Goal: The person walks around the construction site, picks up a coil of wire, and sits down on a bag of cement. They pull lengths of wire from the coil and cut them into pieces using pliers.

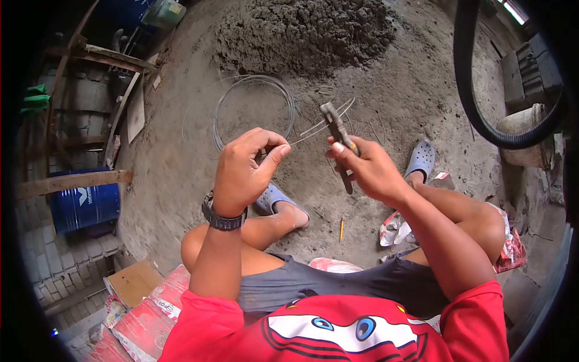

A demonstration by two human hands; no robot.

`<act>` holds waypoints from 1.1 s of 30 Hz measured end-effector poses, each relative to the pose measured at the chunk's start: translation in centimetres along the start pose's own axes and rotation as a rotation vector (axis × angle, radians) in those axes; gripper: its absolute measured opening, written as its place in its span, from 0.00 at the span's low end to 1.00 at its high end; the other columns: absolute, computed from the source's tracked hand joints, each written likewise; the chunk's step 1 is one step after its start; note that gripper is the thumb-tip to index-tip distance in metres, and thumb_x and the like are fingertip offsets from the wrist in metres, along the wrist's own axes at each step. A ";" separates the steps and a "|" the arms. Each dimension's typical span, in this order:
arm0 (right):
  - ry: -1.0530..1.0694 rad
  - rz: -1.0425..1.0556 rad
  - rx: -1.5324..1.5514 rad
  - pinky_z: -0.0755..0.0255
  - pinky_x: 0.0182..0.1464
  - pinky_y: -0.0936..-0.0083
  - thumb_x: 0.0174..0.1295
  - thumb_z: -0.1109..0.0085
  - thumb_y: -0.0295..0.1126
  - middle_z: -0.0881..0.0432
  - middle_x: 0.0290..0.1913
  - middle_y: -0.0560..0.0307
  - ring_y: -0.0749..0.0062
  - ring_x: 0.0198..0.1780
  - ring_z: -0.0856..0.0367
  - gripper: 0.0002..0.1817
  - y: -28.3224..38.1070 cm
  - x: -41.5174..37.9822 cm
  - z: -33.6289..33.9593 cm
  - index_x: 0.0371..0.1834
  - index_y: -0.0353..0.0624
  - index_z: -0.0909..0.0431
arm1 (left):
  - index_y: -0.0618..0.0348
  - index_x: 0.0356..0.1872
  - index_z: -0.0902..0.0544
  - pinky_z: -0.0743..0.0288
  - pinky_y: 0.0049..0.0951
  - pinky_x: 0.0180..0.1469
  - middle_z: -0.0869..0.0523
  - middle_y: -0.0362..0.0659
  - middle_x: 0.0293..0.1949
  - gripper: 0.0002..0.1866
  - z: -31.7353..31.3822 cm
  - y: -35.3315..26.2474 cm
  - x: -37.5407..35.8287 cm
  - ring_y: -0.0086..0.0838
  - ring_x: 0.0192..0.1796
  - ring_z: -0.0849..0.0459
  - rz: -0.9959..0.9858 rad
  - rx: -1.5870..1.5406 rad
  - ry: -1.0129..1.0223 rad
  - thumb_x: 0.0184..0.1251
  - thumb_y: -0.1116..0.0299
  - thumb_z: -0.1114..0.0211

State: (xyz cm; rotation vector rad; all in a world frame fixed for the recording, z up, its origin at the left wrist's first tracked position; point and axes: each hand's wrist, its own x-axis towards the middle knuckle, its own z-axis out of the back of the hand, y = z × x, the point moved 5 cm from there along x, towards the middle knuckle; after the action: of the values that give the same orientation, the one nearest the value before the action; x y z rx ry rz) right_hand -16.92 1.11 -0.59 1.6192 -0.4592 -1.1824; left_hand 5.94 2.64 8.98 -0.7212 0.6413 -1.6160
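My left hand [248, 169], with a dark watch at the wrist, pinches a thin grey wire [307, 137] between thumb and index finger. My right hand [365, 166] is wrapped round a worn metal tool [338, 130] that looks like pliers, its head pointing up and away from me. The wire runs from my left fingertips toward the tool and loops beyond it; whether the jaws grip it cannot be made out. Past my left hand, a coil of wire [215, 120] lies on the floor.
A heap of wet cement or mud [307, 33] lies ahead. A yellow pencil [342, 230] is on the floor between my legs. Blue drum [90, 205] and wooden frame stand left; a bucket [525, 136] and black hose [467, 84] are right. Red-white sacks [145, 326] lie nearby.
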 end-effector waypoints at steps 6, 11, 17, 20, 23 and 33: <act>0.076 -0.021 -0.253 0.27 0.39 0.74 0.83 0.42 0.46 0.20 0.35 0.65 0.82 0.36 0.23 0.23 1.5 -1.3 -1.8 0.64 0.37 0.18 | 0.58 0.40 0.10 0.24 0.31 0.33 0.10 0.43 0.35 0.05 -0.5 -0.3 -0.1 0.32 0.32 0.14 0.014 0.071 0.018 0.69 0.70 0.24; 0.053 0.060 -0.210 0.26 0.36 0.74 0.83 0.43 0.46 0.19 0.35 0.63 0.81 0.35 0.21 0.23 0.9 -1.1 -1.9 0.64 0.37 0.18 | 0.59 0.40 0.10 0.24 0.32 0.33 0.10 0.44 0.35 0.04 -0.7 -0.2 -0.1 0.33 0.33 0.13 0.007 0.052 0.044 0.69 0.70 0.25; 0.148 0.039 -0.074 0.23 0.40 0.76 0.81 0.38 0.46 0.17 0.38 0.63 0.80 0.39 0.19 0.22 1.1 -1.8 -2.4 0.64 0.39 0.19 | 0.63 0.40 0.10 0.28 0.24 0.35 0.12 0.39 0.33 0.04 -0.2 0.3 -0.2 0.20 0.33 0.20 0.016 0.043 0.031 0.71 0.73 0.25; 0.224 0.028 0.123 0.22 0.40 0.77 0.78 0.34 0.45 0.17 0.39 0.64 0.81 0.40 0.19 0.23 1.1 -2.0 -2.7 0.63 0.38 0.19 | 0.63 0.39 0.10 0.28 0.24 0.36 0.12 0.38 0.34 0.04 -0.1 1.1 -0.3 0.18 0.34 0.20 0.080 -0.098 0.018 0.72 0.73 0.26; 0.258 -0.101 0.097 0.23 0.37 0.77 0.77 0.32 0.45 0.17 0.38 0.63 0.82 0.37 0.20 0.22 -0.2 -1.3 -3.0 0.59 0.37 0.19 | 0.64 0.39 0.11 0.27 0.23 0.37 0.12 0.37 0.34 0.04 -0.3 1.2 -0.3 0.17 0.35 0.20 0.118 -0.125 0.049 0.72 0.74 0.26; 0.071 0.012 -0.158 0.24 0.39 0.63 0.75 0.32 0.48 0.17 0.29 0.53 0.67 0.32 0.17 0.23 0.8 -1.8 -3.4 0.41 0.35 0.19 | 0.65 0.39 0.11 0.26 0.23 0.39 0.12 0.39 0.35 0.04 0.0 0.7 -0.3 0.19 0.35 0.19 0.057 -0.044 0.066 0.71 0.75 0.26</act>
State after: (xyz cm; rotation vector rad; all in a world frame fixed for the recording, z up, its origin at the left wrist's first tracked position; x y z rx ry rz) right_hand -14.62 3.89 0.87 1.5150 -0.3215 -1.1199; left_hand 6.45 2.79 8.42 -0.6780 0.7403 -1.5825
